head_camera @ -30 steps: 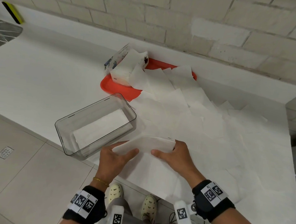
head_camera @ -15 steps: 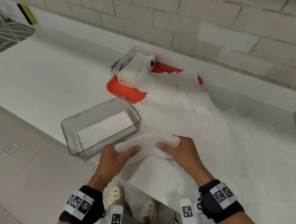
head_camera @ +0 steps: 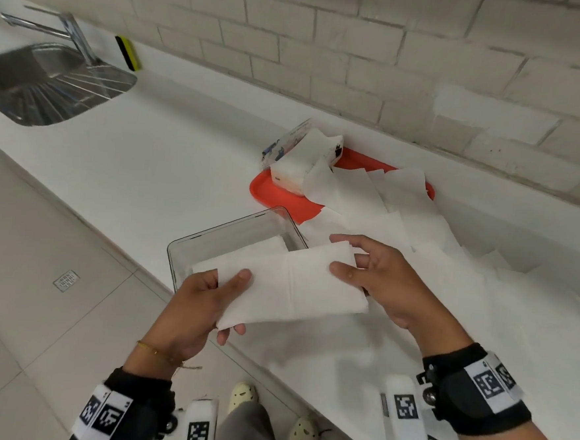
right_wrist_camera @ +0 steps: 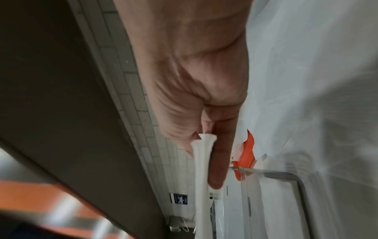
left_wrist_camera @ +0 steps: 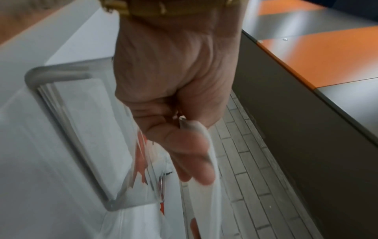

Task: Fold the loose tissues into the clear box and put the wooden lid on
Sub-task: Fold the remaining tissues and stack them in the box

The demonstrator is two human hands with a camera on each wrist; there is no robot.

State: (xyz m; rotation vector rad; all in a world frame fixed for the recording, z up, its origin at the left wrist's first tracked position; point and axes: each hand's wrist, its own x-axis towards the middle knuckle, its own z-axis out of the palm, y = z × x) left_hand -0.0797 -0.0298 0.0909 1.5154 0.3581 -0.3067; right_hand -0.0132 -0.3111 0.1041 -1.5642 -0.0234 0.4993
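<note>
Matt paper tissue (head_camera: 291,285), clear glossy box (head_camera: 211,245) — probably plastic — brushed-metal sink (head_camera: 47,82).

I count one folded tissue (head_camera: 291,285) in my two hands, one clear box (head_camera: 190,247), one red tray (head_camera: 276,198), one tissue pack (head_camera: 296,162), one sink (head_camera: 51,86) and one sponge (head_camera: 128,53). Loose tissues (head_camera: 402,214): too overlapped to count.

no words or numbers can be read. the black-and-white square code tags (head_camera: 490,384) on the black wristbands carry patterns only; the print on the soft tissue pack (head_camera: 288,143) and the small blue wall sign (right_wrist_camera: 178,198) is too blurred.
</note>
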